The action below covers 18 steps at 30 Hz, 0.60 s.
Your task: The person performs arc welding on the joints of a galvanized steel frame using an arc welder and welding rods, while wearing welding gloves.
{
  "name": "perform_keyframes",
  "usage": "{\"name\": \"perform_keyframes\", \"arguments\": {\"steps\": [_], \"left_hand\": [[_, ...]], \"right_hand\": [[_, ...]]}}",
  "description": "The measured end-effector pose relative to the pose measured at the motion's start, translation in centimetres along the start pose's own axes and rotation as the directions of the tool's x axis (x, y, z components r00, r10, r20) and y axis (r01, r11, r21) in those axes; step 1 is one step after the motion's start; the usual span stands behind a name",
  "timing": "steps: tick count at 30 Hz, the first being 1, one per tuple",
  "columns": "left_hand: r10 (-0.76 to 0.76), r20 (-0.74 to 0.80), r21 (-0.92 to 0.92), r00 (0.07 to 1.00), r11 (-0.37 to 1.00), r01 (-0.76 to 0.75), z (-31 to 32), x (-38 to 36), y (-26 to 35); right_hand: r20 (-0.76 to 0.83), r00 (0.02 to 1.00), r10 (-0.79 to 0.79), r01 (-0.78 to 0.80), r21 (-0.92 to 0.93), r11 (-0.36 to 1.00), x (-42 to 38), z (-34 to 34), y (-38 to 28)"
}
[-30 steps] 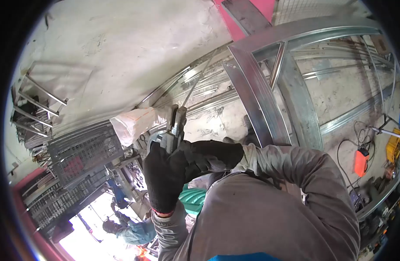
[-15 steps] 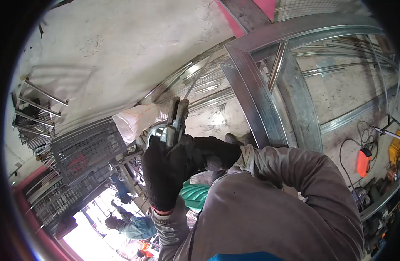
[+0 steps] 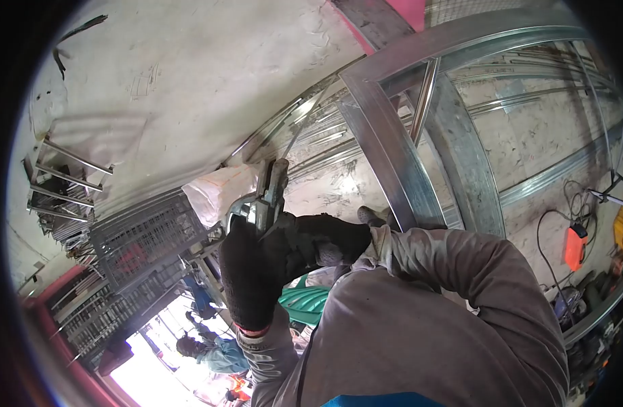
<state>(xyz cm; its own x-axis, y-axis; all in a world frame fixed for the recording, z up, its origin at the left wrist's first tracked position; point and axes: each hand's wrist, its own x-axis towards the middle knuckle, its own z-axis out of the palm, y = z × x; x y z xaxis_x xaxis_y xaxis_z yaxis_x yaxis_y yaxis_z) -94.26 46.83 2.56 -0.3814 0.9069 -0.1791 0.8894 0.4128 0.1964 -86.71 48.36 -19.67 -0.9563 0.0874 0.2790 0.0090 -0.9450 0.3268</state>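
Note:
Metal locking pliers stand upright in front of my chest, handles pointing up and a curved shiny jaw at the left. My left hand, in a black knit glove, is closed around their lower part. From the right, my right hand, gloved in black too, reaches across and meets the left hand at the pliers. Its fingertips are partly hidden there, but they look closed on the tool. Just beyond the pliers lies a whitish sack.
A large galvanized steel frame stands at the right. Metal bars lie on the floor behind it. An orange tool with a cable is at far right. Grilles are stacked left. Another person is at lower left.
The view has shifted slightly, moving the grilles and the other person a little to the right. The pliers' handles look closer together and slightly turned. Both hands keep nearly the same place.

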Motion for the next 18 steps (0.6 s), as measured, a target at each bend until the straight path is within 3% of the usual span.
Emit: {"name": "perform_keyframes", "arguments": {"steps": [1, 4, 5, 7, 11, 14, 17, 18], "left_hand": [[-0.009, 0.044, 0.073, 0.999, 0.997, 0.006, 0.1, 0.0, -0.1], [0.159, -0.214, 0.013, 0.964, 0.987, -0.16, 1.1, 0.3, -0.4], [0.134, -0.189, 0.001, 0.973, 0.991, -0.137, 0.9, 0.3, -0.2], [0.11, -0.164, -0.01, 0.98, 0.994, -0.113, 0.8, 0.3, -0.1], [0.139, -0.204, -0.01, 0.969, 0.989, -0.144, 0.7, 0.3, 0.0], [0.126, -0.191, -0.033, 0.973, 0.99, -0.134, 0.4, 0.6, 0.7], [0.102, -0.182, -0.084, 0.978, 0.989, -0.119, 0.5, 0.6, 0.5], [0.09, -0.179, -0.098, 0.98, 0.989, -0.109, 0.5, 0.6, 0.4]], "right_hand": [[0.011, 1.0, 0.0, 0.0, 0.075, 0.997, 0.3, -0.4, 0.1], [0.027, 0.998, -0.065, 0.066, -0.065, 0.996, 0.1, 0.2, 0.0], [0.033, 0.996, -0.085, 0.088, -0.111, 0.99, 0.0, 0.8, -0.1], [0.13, 0.991, -0.014, 0.018, -0.034, 0.999, -0.1, 2.5, -0.7], [0.11, 0.994, 0.003, 0.0, -0.026, 1.0, 0.1, 1.4, -0.4], [0.161, 0.982, -0.093, 0.114, -0.125, 0.986, 0.1, 0.8, -0.1], [0.147, 0.989, 0.031, -0.05, 0.129, 0.99, 0.0, 2.3, -0.5], [0.1, 0.993, -0.062, 0.065, -0.026, 0.998, 0.2, -0.3, 0.5]]}}
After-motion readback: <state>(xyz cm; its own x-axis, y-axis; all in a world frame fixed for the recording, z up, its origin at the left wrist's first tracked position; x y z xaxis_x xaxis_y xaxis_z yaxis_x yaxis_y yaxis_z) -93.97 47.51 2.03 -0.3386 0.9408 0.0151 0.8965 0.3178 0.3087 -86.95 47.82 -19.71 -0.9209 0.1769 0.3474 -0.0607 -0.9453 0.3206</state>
